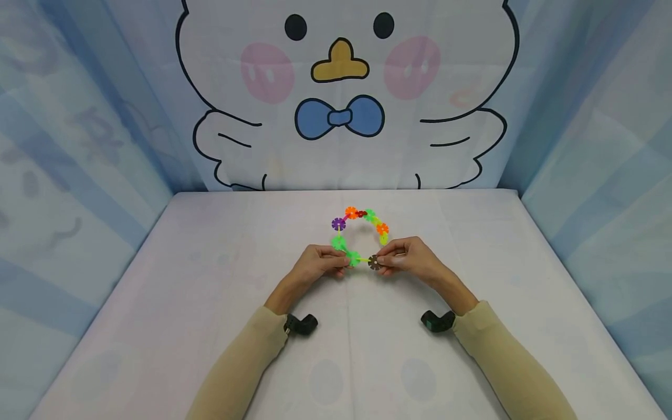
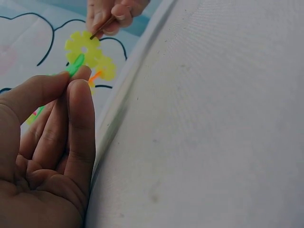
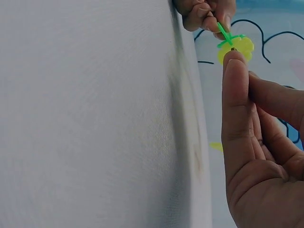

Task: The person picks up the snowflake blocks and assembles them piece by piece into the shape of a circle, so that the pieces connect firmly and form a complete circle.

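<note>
A chain of coloured plastic snowflake discs curves in a near ring, with a purple disc (image 1: 338,224) at its far left and an orange disc (image 1: 351,213) at the back. My left hand (image 1: 317,261) pinches a green disc (image 1: 354,258) at the near side between thumb and fingers. Opposite it, my right hand (image 1: 412,256) pinches a brown disc (image 1: 374,262), seen edge-on in the left wrist view. Between the two is a yellow disc (image 2: 81,46), which the brown disc's edge meets. Right fingertips hide whether the brown disc joins the chain's yellow end disc (image 1: 384,239).
A white cloth covers the table (image 1: 210,326), its back edge meeting a curtain printed with a cartoon face and a blue bow tie (image 1: 339,118). Blue patterned curtains (image 1: 68,175) hang at both sides. Dark wrist cameras (image 1: 301,324) sit below each hand.
</note>
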